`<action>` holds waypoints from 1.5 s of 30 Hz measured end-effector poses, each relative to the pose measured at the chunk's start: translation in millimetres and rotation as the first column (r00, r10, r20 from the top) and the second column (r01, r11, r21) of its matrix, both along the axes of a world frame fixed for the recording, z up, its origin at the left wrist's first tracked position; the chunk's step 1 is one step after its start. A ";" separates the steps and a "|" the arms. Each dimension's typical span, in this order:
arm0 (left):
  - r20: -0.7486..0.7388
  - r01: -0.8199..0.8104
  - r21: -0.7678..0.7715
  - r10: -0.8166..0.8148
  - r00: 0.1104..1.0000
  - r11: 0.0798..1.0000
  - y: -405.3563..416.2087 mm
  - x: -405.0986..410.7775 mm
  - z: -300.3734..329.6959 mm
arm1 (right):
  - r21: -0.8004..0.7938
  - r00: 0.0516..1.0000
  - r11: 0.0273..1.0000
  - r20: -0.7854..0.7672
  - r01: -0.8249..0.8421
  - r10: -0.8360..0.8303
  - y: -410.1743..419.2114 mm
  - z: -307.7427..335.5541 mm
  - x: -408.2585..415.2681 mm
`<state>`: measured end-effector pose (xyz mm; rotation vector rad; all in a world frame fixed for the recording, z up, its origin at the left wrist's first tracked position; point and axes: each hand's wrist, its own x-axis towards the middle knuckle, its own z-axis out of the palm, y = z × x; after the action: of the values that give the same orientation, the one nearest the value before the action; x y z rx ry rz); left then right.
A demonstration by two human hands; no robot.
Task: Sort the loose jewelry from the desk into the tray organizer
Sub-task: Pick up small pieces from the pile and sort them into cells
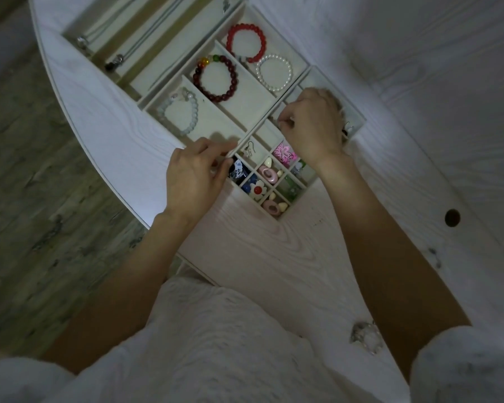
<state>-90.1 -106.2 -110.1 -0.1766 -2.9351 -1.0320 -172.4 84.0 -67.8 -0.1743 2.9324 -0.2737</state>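
A pale tray organizer [242,136] lies on the white desk. Its wide slots hold a red bead bracelet [246,43], a dark red bracelet [218,78], a pearl bracelet [274,72] and a pale bracelet [179,112]. The small grid holds colourful earrings [266,173]. My right hand [312,126] hovers over the grid's far cells, fingers curled, pinching a tiny metal piece. My left hand [195,173] rests at the grid's near-left corner, fingers curled on its rim. A clear bead bracelet [365,337] lies loose on the desk by my right forearm.
A necklace tray [146,39] with thin chains sits at the far left of the desk [274,251]. The desk's curved edge drops to a wood floor on the left. A round cable hole [452,218] is on the right. My white clothing fills the bottom.
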 end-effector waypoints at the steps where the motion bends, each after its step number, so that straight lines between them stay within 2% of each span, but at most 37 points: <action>1: 0.000 0.000 -0.002 0.000 1.000 1.000 -0.1 0.3 0.2 | -0.067 0.999 0.998 0.043 0.021 -0.018 0.4 0.5 -0.7; 3: 0.000 0.003 -0.004 -0.003 1.000 1.000 0.0 0.2 0.8 | -0.132 0.994 0.988 0.083 0.077 -0.066 3.9 1.7 -0.5; 5: -0.002 0.012 0.002 -0.012 1.000 1.000 0.3 -0.2 1.3 | -0.101 0.993 0.989 0.056 0.105 -0.099 7.6 0.9 2.6; 9: -0.023 0.030 0.008 -0.030 0.999 1.000 -1.9 -1.7 -0.1 | -0.152 0.989 0.983 0.118 0.106 -0.089 5.7 -2.4 12.3; 13: -0.075 0.027 -0.106 -0.035 0.997 0.994 1.4 0.4 2.3 | -0.213 0.983 0.963 0.121 0.164 -0.141 9.8 -1.0 20.9; 15: -0.119 0.061 -0.137 -0.077 0.990 0.989 7.6 2.2 7.1 | -0.283 0.980 0.939 0.089 0.195 -0.177 16.9 3.6 30.9; 19: -0.125 0.249 -0.151 -0.269 0.955 0.957 32.0 11.6 15.2 | -0.345 0.970 0.913 -0.034 0.217 -0.243 40.8 19.5 87.2; 21: -0.107 0.363 -0.173 -0.384 0.917 0.915 50.6 21.3 18.0 | -0.323 0.947 0.907 -0.079 0.271 -0.312 60.2 26.3 131.2; 23: -0.063 0.403 -0.207 -0.424 0.904 0.891 59.9 25.8 18.0 | -0.298 0.919 0.890 -0.083 0.346 -0.385 78.1 22.7 171.6; 25: -0.021 0.439 -0.252 -0.458 0.889 0.863 70.3 29.0 19.2 | -0.258 0.849 0.828 -0.051 0.498 -0.526 99.3 17.9 218.0; 28: 0.023 0.468 -0.301 -0.484 0.875 0.831 77.5 32.4 20.2 | -0.181 0.682 0.671 -0.002 0.719 -0.731 124.2 6.8 268.9; 31: 0.041 0.494 -0.314 -0.508 0.861 0.811 77.8 33.0 20.6 | -0.067 0.599 0.597 0.025 0.800 -0.800 137.5 -6.3 288.0; 33: 0.033 0.503 -0.311 -0.520 0.853 0.806 78.5 33.4 21.1 | -0.053 0.588 0.585 0.061 0.809 -0.807 138.3 -13.7 289.6; 37: 0.013 0.500 -0.321 -0.524 0.852 0.804 79.3 36.0 19.2 | -0.051 0.651 0.649 0.046 0.759 -0.758 131.6 -22.5 286.1; 45: 0.007 0.498 -0.321 -0.524 0.852 0.806 79.9 37.2 15.3 | -0.056 0.634 0.633 0.010 0.772 -0.773 139.5 -23.6 282.9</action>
<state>-52.9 -26.3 -94.8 -1.0455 -3.0145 -0.5422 110.5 223.5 -91.4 1.1249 2.8140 -0.4632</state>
